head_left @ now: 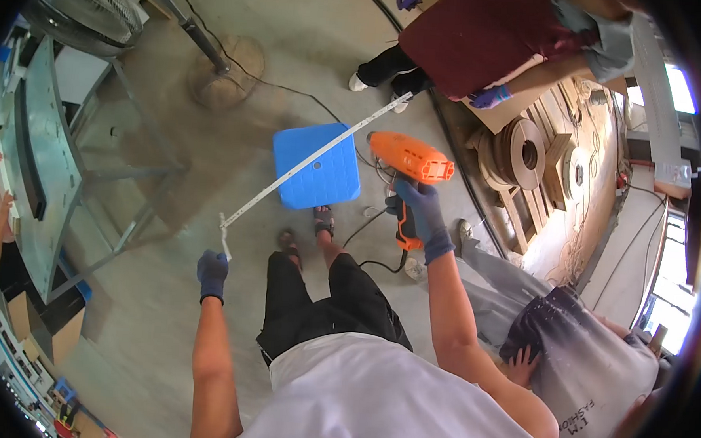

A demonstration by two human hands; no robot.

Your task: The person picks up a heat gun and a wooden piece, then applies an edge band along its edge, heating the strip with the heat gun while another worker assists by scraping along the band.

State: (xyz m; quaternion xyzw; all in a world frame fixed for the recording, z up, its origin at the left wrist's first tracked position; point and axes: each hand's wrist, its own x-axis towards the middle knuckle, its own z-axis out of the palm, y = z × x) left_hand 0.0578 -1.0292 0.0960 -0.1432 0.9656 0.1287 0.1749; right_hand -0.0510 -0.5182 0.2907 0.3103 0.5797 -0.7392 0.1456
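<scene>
My left hand (212,273), in a dark glove, is closed on the short bent end of a long, thin white strip (296,169) with small marks or holes along it. The strip slants up and right, passing over a blue plastic stool (314,187) to near another person's shoes. My right hand (424,215), gloved too, is wrapped around the handle of an orange heat gun (412,156). Its nozzle points left, toward the strip and apart from it. Whether the heat gun is running cannot be seen.
A pedestal fan (216,65) and a glass-topped metal frame (56,196) stand at left. A person in a dark red garment (487,40) is ahead; another in a grey shirt (588,366) is close at right. Reels (526,153) lie on pallets. A black cable (313,98) crosses the floor.
</scene>
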